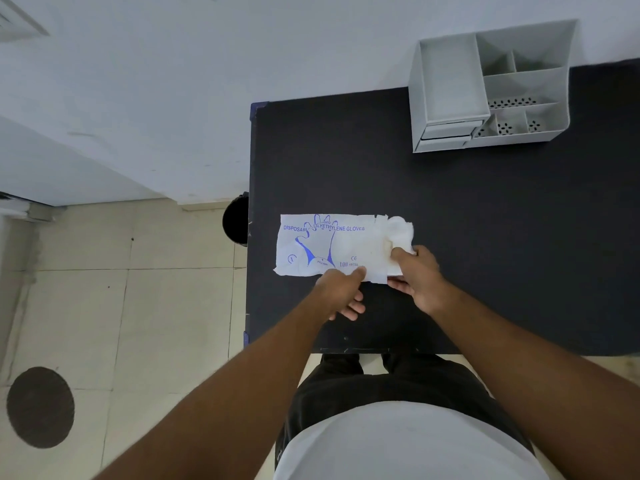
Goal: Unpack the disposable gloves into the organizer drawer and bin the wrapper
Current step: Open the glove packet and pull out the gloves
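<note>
Plainly, the pack (332, 245) lay flat on the dark surface (485, 220), its long axis running left to right across the person, print upward and the torn mouth at its right end. From that mouth a wad of gloves (401, 230) stuck out, so the pull was judged to run rightward along the long axis. The right hand (417, 273) was closed in a pinch on the gloves at the mouth, thumb on top; the left hand (341, 289) was pressed on the near edge of the pack, thumb over the wrapper, the remaining fingers curled beneath the palm, so whether a fold was gripped or merely pinned could not be told. The right hand was thus the nearer to the gloves, the left to the wrapper.

The organizer (485, 88) stood well apart at the far right of the surface, its two small drawers (446, 133) seemingly shut. The bin (237, 220) was seen only as a dark round sliver beyond the left edge, mostly cut off. How many gloves remained inside could not be made out.
</note>
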